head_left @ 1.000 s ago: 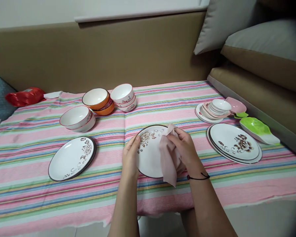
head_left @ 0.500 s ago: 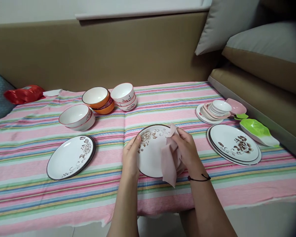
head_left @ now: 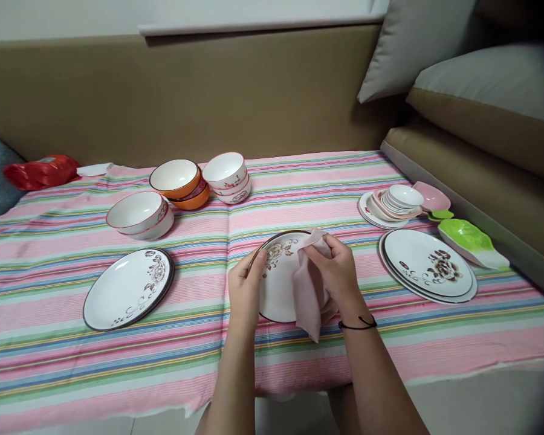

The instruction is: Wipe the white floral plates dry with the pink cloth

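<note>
A white dinner plate [head_left: 276, 293] with a dark rim and brown flowers is held over the striped cloth, slightly tilted. My left hand [head_left: 246, 287] grips its left edge, the thumb lying on the upper face. In my right hand [head_left: 338, 266] is a pale pink cloth [head_left: 307, 296], pressed over the plate's right edge and hanging down in front of it. The cloth hides the right part of the plate and some of my right fingers. To the left lies a small stack of matching plates [head_left: 122, 290]; to the right is another plate stack [head_left: 417, 260].
White bowls [head_left: 138, 214], orange bowls [head_left: 176, 178] and flowered bowls [head_left: 226, 172] are stacked at the back left. Small dishes [head_left: 401, 202], a pink dish [head_left: 431, 198] and a green leaf-shaped dish [head_left: 469, 238] stand at the right. A red package [head_left: 43, 172] lies far left.
The plate's left side has lifted a little and both hands have come slightly closer together. My right hand with the cloth has shifted slightly left along the plate's edge.
</note>
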A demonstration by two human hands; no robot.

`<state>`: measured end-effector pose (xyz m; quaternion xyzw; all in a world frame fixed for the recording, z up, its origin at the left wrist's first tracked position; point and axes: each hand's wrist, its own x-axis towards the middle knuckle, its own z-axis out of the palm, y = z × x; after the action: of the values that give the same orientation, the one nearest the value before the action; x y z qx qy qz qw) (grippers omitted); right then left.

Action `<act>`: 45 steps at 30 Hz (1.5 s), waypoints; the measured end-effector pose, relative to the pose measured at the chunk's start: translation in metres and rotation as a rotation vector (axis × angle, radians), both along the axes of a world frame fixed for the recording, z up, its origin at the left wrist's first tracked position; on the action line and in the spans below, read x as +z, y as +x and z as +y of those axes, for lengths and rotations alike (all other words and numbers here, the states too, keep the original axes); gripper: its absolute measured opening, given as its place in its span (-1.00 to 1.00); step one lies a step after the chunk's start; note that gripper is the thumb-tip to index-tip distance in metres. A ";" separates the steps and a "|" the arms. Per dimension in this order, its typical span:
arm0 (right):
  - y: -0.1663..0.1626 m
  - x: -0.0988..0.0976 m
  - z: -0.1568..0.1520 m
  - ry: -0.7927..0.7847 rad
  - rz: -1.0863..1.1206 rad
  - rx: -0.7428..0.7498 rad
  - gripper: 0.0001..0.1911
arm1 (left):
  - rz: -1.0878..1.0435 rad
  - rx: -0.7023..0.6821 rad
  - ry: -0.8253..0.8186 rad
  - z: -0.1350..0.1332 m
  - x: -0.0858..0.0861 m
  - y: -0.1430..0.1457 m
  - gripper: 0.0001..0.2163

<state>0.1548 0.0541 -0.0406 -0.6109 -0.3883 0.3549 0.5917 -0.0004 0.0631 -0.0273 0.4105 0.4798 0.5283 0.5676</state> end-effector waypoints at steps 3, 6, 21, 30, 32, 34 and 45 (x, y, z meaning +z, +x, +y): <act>-0.001 0.000 0.002 0.015 0.020 0.024 -0.81 | 0.060 0.047 0.054 0.000 0.002 -0.001 -0.76; -0.002 -0.001 0.003 0.043 -0.003 0.039 -0.77 | 0.093 0.063 0.075 0.001 0.001 -0.003 -0.77; 0.007 0.003 0.000 -0.006 0.004 0.196 -0.81 | 0.110 0.026 0.095 0.003 -0.009 -0.007 -0.73; 0.002 -0.002 0.002 0.069 0.011 0.045 -0.67 | 0.138 0.045 0.127 0.002 -0.008 -0.005 -0.72; 0.000 -0.002 0.003 0.079 -0.021 0.025 -0.65 | 0.149 0.048 0.136 0.002 -0.007 -0.005 -0.72; -0.001 -0.001 0.004 0.081 -0.047 0.024 -0.68 | 0.163 0.047 0.141 0.002 -0.007 -0.005 -0.73; -0.003 0.003 0.003 0.068 -0.027 0.039 -0.72 | 0.161 0.031 0.124 0.003 -0.011 -0.006 -0.72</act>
<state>0.1520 0.0576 -0.0374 -0.5873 -0.4203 0.3446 0.5997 -0.0063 0.0657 -0.0385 0.4785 0.4966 0.5310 0.4924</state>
